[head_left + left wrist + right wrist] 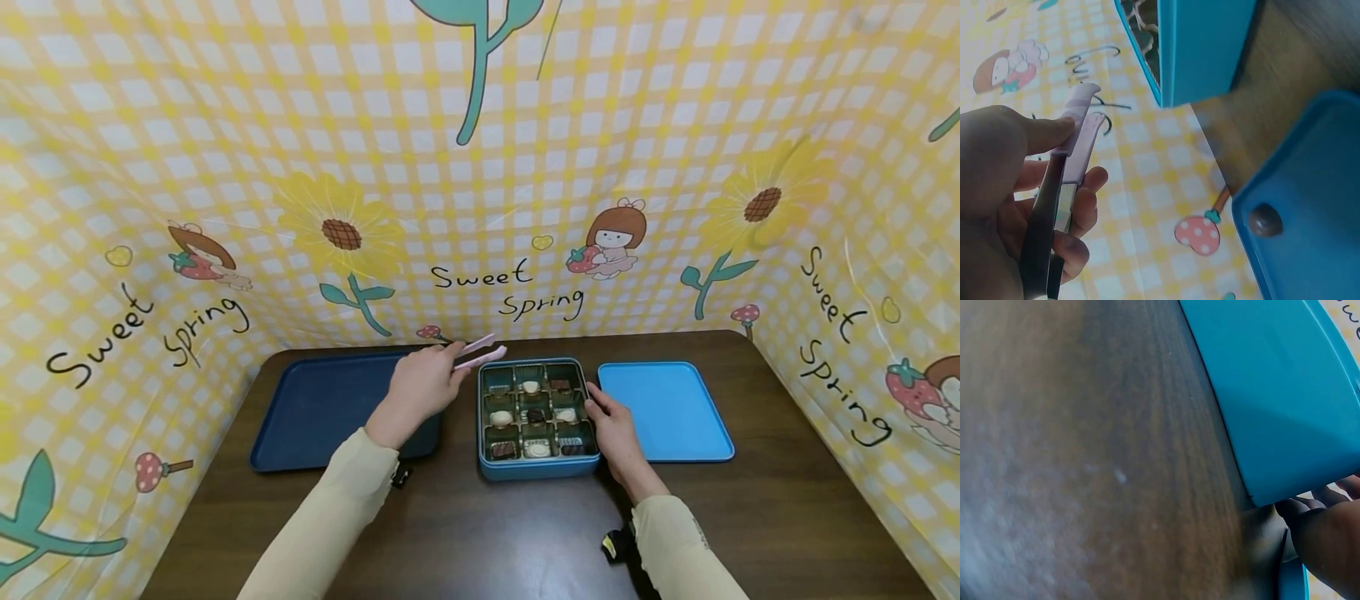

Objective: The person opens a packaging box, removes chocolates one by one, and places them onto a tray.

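Observation:
My left hand (422, 382) pinches a pair of tongs (1077, 128) with metal handles and pale pink tips. Their tips are parted, with nothing between them, beside the back left corner of a blue box (538, 471). Clear dividers split the box into several compartments holding dark chocolates (505, 450) and white chocolates (501, 417); a few compartments look bare. Against the box's right side rests my right hand (621, 435), fingers touching the wall near the rim. In the left wrist view, a round brown chocolate (1265, 220) lies near the edge of the dark blue tray (1319, 187).
Left of the box, the dark blue tray (322, 417) lies partly beneath my left arm. A light blue tray (667, 408) lies just right of my right hand. Behind the brown table (480, 533) hangs a yellow checked cloth (480, 192), which also covers both sides.

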`<move>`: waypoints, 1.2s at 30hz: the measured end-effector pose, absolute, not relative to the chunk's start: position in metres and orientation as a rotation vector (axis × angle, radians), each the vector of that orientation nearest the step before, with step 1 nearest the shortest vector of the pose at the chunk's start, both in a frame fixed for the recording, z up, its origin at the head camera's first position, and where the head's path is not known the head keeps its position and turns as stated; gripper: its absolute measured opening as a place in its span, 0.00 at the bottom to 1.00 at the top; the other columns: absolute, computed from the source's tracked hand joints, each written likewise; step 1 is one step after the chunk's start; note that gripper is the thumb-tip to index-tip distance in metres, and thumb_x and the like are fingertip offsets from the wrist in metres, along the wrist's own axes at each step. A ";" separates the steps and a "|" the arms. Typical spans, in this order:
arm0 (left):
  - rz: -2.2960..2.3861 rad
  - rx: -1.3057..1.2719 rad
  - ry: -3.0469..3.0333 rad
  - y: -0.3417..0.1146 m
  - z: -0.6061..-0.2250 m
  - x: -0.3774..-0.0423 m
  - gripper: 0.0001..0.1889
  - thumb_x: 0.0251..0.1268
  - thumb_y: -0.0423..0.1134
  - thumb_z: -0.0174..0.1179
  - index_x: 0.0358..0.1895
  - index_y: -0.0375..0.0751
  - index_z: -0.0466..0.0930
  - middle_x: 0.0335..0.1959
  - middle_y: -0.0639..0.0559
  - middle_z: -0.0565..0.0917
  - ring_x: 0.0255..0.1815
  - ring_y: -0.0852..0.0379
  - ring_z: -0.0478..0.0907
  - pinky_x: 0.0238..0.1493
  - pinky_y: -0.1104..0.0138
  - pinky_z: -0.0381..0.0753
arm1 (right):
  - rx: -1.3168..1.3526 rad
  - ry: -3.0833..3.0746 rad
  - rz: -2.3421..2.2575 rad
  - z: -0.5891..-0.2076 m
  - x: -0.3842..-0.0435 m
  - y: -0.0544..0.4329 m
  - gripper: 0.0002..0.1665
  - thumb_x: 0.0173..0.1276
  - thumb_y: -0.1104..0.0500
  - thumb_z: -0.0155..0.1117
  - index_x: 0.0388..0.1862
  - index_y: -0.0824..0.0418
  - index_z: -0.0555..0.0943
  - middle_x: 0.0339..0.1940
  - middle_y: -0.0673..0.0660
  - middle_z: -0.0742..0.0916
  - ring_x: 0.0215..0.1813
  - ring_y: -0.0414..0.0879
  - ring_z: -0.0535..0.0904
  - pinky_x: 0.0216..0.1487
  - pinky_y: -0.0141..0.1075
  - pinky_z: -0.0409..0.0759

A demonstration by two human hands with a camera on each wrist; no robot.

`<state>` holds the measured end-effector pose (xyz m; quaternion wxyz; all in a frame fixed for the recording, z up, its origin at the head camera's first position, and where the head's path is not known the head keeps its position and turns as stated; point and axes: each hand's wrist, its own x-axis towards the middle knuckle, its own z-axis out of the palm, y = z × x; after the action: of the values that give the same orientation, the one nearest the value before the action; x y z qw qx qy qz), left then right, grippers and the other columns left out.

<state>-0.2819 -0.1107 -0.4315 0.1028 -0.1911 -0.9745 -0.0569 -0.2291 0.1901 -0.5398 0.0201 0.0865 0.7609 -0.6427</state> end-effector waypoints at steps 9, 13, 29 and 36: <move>-0.073 -0.682 -2.909 -0.087 -0.432 -0.283 0.21 0.72 0.52 0.62 0.64 0.51 0.80 0.35 0.49 0.86 0.27 0.52 0.80 0.22 0.58 0.76 | 0.264 2.352 -1.999 -0.539 -0.229 0.189 0.30 0.84 0.57 0.45 0.81 0.60 0.59 0.82 0.62 0.60 0.82 0.61 0.51 0.77 0.56 0.54; -0.034 -0.706 -2.924 -0.081 -0.432 -0.286 0.21 0.72 0.52 0.62 0.64 0.52 0.81 0.36 0.50 0.86 0.29 0.52 0.81 0.22 0.59 0.76 | 0.262 2.351 -1.998 -0.539 -0.229 0.189 0.30 0.84 0.58 0.46 0.81 0.60 0.59 0.82 0.63 0.60 0.81 0.61 0.52 0.77 0.56 0.54; 0.028 -0.731 -3.112 -0.052 -0.429 -0.291 0.16 0.71 0.52 0.62 0.54 0.51 0.86 0.32 0.53 0.85 0.24 0.55 0.76 0.23 0.60 0.74 | 0.283 2.367 -1.986 -0.538 -0.226 0.188 0.30 0.84 0.57 0.46 0.81 0.60 0.60 0.81 0.64 0.61 0.81 0.61 0.52 0.76 0.57 0.54; 0.098 -0.663 -3.222 -0.035 -0.425 -0.294 0.08 0.70 0.46 0.62 0.37 0.48 0.85 0.24 0.53 0.81 0.20 0.54 0.75 0.19 0.60 0.72 | 0.286 2.346 -2.009 -0.539 -0.227 0.188 0.30 0.84 0.57 0.46 0.81 0.60 0.59 0.81 0.63 0.61 0.82 0.61 0.51 0.77 0.56 0.53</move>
<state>-0.2936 -0.0349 -0.4252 -0.0747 -0.2008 -0.9763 0.0297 -0.2269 0.1885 -0.5389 0.0198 0.0923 0.7562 -0.6475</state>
